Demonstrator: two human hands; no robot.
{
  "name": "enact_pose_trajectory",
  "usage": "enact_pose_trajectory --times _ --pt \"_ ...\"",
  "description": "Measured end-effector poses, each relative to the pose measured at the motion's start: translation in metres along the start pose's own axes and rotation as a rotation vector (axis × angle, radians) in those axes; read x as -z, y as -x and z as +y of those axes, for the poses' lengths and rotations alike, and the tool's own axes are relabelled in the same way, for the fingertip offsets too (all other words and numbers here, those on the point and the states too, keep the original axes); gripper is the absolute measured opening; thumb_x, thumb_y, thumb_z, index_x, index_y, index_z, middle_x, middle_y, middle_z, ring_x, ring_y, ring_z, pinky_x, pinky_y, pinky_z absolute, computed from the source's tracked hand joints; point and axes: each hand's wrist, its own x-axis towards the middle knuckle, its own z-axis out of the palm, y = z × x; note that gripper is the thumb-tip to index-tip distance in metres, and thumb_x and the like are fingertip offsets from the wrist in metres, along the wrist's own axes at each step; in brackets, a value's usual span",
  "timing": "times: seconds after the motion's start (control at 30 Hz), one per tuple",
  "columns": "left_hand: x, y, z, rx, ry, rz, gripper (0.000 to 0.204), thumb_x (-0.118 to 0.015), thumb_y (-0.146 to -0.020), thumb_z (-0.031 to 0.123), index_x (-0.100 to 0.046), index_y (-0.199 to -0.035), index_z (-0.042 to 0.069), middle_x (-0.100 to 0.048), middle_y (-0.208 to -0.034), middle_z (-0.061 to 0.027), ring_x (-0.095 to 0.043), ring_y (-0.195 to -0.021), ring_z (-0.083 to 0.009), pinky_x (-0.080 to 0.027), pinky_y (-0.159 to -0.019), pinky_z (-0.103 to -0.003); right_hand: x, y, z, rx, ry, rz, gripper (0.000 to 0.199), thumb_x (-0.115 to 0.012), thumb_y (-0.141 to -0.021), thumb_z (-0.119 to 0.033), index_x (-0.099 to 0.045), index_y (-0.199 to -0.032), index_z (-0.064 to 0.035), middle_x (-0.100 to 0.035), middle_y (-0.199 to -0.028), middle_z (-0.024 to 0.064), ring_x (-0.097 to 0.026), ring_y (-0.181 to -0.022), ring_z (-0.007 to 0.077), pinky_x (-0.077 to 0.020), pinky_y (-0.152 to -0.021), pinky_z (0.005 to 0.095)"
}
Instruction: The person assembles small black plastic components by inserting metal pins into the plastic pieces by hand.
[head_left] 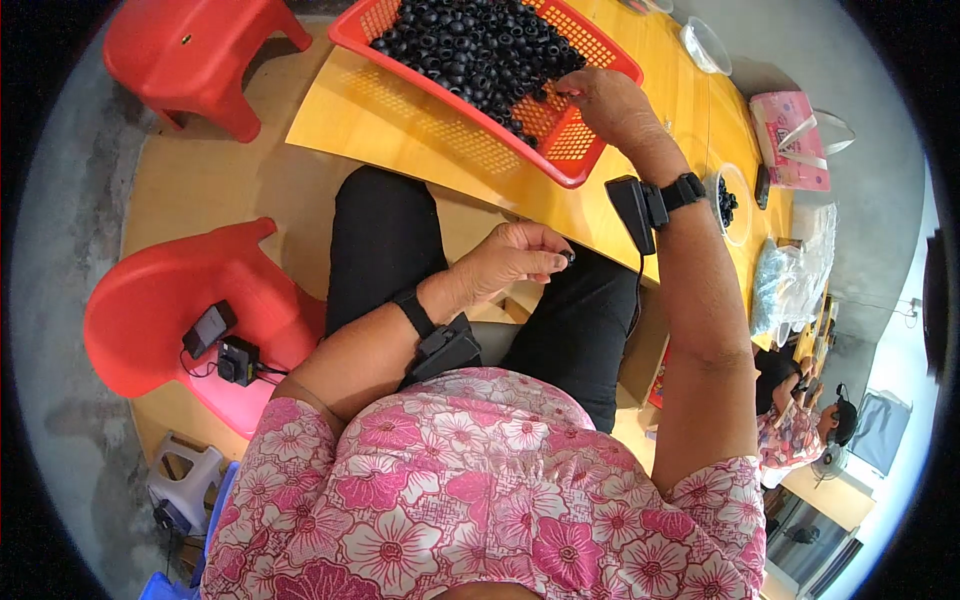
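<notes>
My left hand (512,258) hovers over my lap with its fingers closed around a small black ring-shaped part (567,256). My right hand (607,100) reaches into the red plastic basket (570,150) on the yellow table (400,130). Its fingertips pinch at the heap of small black ring parts (470,45) that fills the basket; whether a part is between them is hidden. Each wrist carries a black strap with a small black device.
Two red plastic stools stand at my left; the nearer stool (150,310) holds small black devices with cables. On the table's right are a clear bowl of black parts (733,203), an empty clear bowl (705,45), a pink box (790,135) and a plastic bag (790,280). Another person (800,420) sits at right.
</notes>
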Motion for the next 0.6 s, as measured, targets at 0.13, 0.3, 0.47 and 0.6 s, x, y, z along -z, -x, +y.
enact_pose_trajectory --times 0.13,0.3,0.47,0.6 --pt "-0.001 0.001 0.001 0.006 0.001 0.017 0.017 -0.067 -0.082 0.016 -0.063 -0.097 0.009 -0.061 -0.088 0.0024 -0.055 -0.08 -0.0064 -0.046 -0.072 -0.023 0.008 -0.001 0.007 0.059 -0.339 -0.016 0.019 -0.054 -0.081 -0.009 -0.069 -0.092 -0.0115 -0.066 -0.086 0.0127 -0.063 -0.081 0.0301 -0.0505 -0.074 0.0369" --pt "-0.001 -0.001 0.0 0.019 -0.014 0.018 0.016 -0.066 -0.082 0.016 -0.063 -0.097 0.009 -0.061 -0.088 0.0027 -0.055 -0.081 -0.0063 -0.046 -0.072 -0.023 0.012 -0.004 0.014 -0.092 -0.238 0.136 0.014 -0.058 -0.082 -0.01 -0.066 -0.092 -0.0049 -0.067 -0.088 0.0124 -0.064 -0.081 0.0271 -0.0501 -0.075 0.0324" --pt "-0.004 -0.001 0.002 0.03 -0.01 0.016 0.015 -0.065 -0.083 0.015 -0.063 -0.097 0.009 -0.061 -0.089 0.0031 -0.055 -0.082 -0.0062 -0.046 -0.073 -0.023 -0.003 -0.007 0.012 0.031 -0.206 0.067 0.017 -0.055 -0.081 -0.012 -0.068 -0.092 -0.0114 -0.066 -0.085 0.0148 -0.063 -0.08 0.0313 -0.0506 -0.073 0.0377" --pt "-0.003 -0.003 0.0 0.045 -0.029 0.032 0.015 -0.065 -0.083 0.014 -0.063 -0.097 0.009 -0.061 -0.089 0.0029 -0.055 -0.082 -0.0062 -0.046 -0.073 -0.023 -0.006 -0.008 0.003 0.083 -0.196 0.042 0.018 -0.054 -0.081 -0.012 -0.068 -0.092 -0.0125 -0.066 -0.084 0.0149 -0.063 -0.08 0.0305 -0.0505 -0.072 0.0372"
